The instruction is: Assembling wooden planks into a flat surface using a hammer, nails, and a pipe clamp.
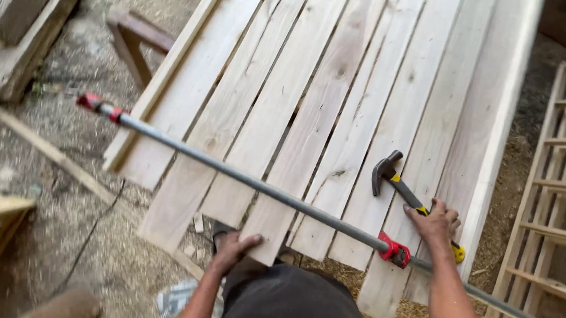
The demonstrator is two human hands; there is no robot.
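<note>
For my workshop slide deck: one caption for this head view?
Right hand grips a hammer while left hand steadies a plank; a long bar clamp spans the boards.

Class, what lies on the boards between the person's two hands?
In the head view, between left hand and right hand: bare plank ends, crossed by the long clamp bar.
</note>
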